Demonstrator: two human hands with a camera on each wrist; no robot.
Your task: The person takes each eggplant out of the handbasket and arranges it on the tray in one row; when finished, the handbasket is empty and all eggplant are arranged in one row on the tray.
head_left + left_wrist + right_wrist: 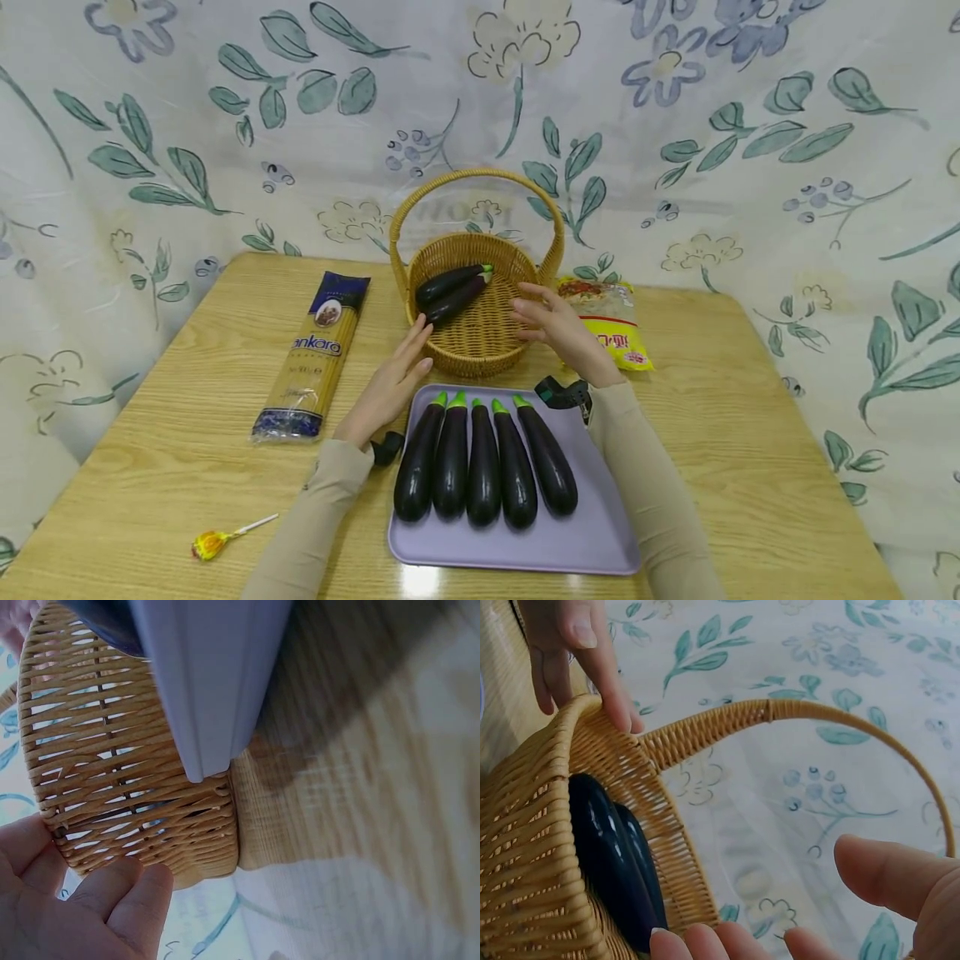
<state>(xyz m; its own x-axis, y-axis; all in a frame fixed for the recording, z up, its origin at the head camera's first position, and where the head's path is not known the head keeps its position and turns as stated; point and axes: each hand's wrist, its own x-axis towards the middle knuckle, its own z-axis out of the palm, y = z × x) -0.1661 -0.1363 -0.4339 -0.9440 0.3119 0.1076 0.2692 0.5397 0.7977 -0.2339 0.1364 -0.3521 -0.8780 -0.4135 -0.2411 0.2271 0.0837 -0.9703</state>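
A wicker basket [480, 363] with a tall arched handle stands at the back middle of the table. Two eggplants [448, 287] lie side by side in its left half. My left hand [384, 393] is at the basket's left side, and in the left wrist view its relaxed fingers touch the woven wall. Over the right rim, my right hand [561, 332] holds nothing, with its fingers spread and thumb apart. In front of the basket, several eggplants [483, 471] lie in a row on a lilac tray [600, 533], green stem ends toward the basket.
Left of the basket lies a pack of spaghetti [311, 358]. A yellow-and-red food packet [611, 329] lies right of the basket, partly behind my right hand. A wrapped lollipop [212, 544] sits at the front left. Behind the table [750, 467] hangs a flowered cloth [450, 83].
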